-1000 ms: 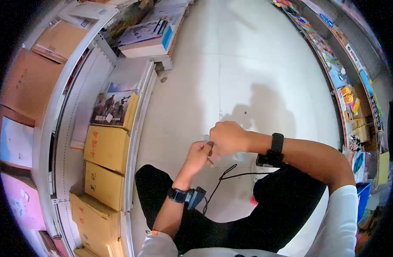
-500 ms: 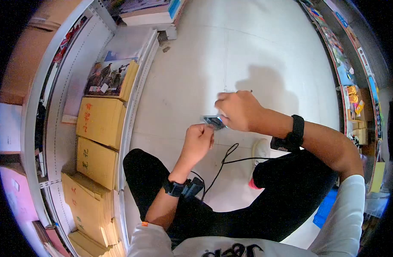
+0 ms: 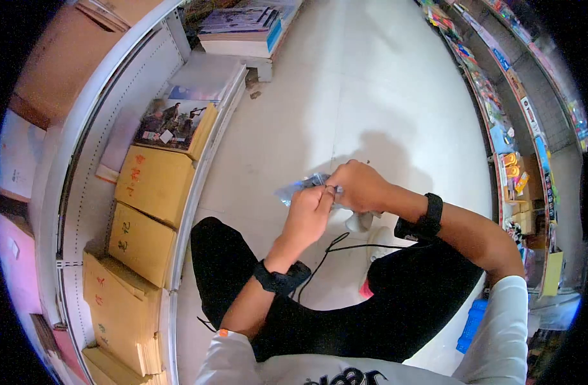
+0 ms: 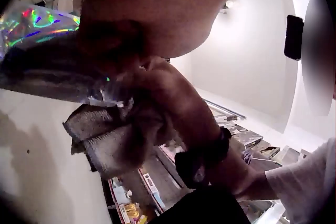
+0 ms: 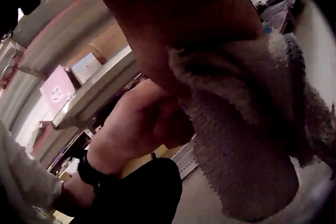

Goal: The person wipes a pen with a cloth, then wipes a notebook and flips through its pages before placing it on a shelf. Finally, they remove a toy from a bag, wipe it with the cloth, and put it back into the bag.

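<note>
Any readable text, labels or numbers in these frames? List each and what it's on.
Nothing reads for certain.
Yellow pack: red handwritten characters, too blurred.
Next pack: black handwritten characters, illegible.
White shirt: dark lettering, cut off by the frame edge.
Right-hand shelf goods: print too small.
Shiny packet in left hand, grey cloth in right hand: no text shows.

Glossy iridescent foil packet [image 4: 39,50], fuzzy cloth [image 5: 252,129]

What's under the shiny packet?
A grey fuzzy cloth hangs just below the packet, at the right hand. Fingers cover where they meet.
</note>
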Demonstrator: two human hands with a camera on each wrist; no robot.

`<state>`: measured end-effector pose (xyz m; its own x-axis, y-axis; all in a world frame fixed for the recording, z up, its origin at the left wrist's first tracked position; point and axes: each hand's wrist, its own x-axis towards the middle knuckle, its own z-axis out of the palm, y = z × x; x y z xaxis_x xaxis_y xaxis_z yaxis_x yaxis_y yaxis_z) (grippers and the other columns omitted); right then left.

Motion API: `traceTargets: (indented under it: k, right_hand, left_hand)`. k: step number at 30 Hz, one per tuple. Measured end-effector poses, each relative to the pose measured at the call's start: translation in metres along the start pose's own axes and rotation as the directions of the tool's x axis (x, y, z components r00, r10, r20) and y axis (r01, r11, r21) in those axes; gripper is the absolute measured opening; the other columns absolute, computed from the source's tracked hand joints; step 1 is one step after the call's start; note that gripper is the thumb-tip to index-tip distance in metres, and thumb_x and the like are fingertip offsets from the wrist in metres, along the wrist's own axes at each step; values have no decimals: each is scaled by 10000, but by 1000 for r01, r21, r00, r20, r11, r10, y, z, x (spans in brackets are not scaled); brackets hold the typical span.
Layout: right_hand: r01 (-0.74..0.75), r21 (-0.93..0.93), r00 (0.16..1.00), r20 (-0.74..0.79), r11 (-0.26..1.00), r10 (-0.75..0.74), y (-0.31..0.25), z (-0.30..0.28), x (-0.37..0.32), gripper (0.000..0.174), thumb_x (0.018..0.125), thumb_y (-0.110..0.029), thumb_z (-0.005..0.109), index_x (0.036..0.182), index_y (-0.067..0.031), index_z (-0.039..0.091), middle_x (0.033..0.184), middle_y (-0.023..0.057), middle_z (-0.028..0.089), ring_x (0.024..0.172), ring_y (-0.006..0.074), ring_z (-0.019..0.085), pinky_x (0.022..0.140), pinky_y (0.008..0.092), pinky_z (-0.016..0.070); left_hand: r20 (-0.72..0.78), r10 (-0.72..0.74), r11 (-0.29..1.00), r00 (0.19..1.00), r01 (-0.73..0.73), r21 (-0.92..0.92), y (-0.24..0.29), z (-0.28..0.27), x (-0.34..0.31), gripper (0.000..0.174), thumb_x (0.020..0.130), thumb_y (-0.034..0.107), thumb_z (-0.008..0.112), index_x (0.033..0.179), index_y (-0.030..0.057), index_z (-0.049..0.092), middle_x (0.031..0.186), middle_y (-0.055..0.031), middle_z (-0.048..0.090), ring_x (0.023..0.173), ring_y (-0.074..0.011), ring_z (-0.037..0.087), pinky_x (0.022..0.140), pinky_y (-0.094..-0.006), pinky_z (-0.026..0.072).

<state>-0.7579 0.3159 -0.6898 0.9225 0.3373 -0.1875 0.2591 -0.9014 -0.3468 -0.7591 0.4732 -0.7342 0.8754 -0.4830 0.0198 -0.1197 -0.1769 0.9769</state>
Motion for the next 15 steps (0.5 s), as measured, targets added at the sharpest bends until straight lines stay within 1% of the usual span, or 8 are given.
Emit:
traceTargets:
  k: [3, 4, 6, 9, 11, 12, 13, 15]
  right_hand:
    - [-105, 213, 993, 72, 971, 92, -9, -21, -6, 221, 701, -221, 714, 904, -138, 695, 738, 146, 636, 704, 306, 620, 660, 380, 497]
    - [-76, 287, 997, 36, 955, 69, -11, -25, -8, 243, 691, -204, 724, 922, -134, 693, 743, 147, 636, 698, 302, 618, 654, 374, 492]
    - [-10, 426, 999, -38, 905, 29, -13, -32, -13, 294, 672, -171, 745, 957, -126, 687, 754, 149, 635, 687, 293, 614, 641, 362, 483]
    - [122, 466, 991, -102, 877, -84, -16, -43, -21, 299, 664, -122, 751, 954, -96, 681, 773, 157, 634, 667, 277, 606, 621, 347, 470]
    - [206, 411, 979, -97, 888, -182, -18, -50, -23, 273, 682, -93, 729, 947, -61, 670, 787, 143, 635, 661, 228, 596, 625, 315, 463]
    - [243, 384, 970, -94, 891, -225, -19, -52, -25, 261, 691, -78, 718, 944, -43, 664, 794, 135, 636, 658, 203, 590, 627, 299, 460]
    - [213, 395, 977, -83, 893, -196, -21, -54, -26, 240, 698, -113, 718, 924, -50, 671, 782, 142, 636, 637, 212, 584, 609, 308, 454]
    - [155, 417, 988, -65, 896, -140, -24, -55, -26, 214, 711, -183, 720, 885, -65, 685, 757, 154, 636, 596, 229, 573, 571, 327, 442]
  left_hand:
    - [-14, 193, 967, 981, -188, 172, 17, -31, 5, 273, 865, 218, 556, 734, -22, 555, 621, -162, 560, 525, -280, 518, 515, -377, 400]
    - [-105, 335, 918, 937, -299, 260, 20, -43, 9, 261, 862, 215, 565, 763, -26, 559, 654, -153, 574, 551, -274, 529, 535, -368, 408]
    - [-240, 601, 764, 762, -460, 453, 24, -62, 15, 247, 856, 210, 584, 821, -34, 566, 720, -134, 603, 605, -261, 552, 574, -348, 424]
    - [-171, 378, 923, 910, -384, -2, 13, -68, 11, 204, 855, 157, 588, 885, -44, 573, 753, -95, 602, 661, -190, 553, 618, -293, 428]
    - [6, 257, 956, 966, -254, -145, 19, -73, 3, 175, 859, 128, 579, 902, -41, 580, 725, -85, 585, 665, -143, 536, 612, -270, 424]
    - [106, 201, 962, 974, -176, -208, 23, -75, 0, 162, 860, 114, 575, 911, -40, 584, 711, -80, 577, 667, -119, 527, 609, -259, 422]
    - [125, 193, 976, 973, -176, -131, 22, -75, 0, 125, 859, 82, 562, 882, -40, 581, 692, -71, 553, 657, -88, 495, 588, -254, 411]
    - [109, 212, 976, 971, -205, -75, 25, -72, -1, 119, 854, 78, 563, 864, -40, 578, 697, -90, 561, 633, -114, 508, 573, -267, 412]
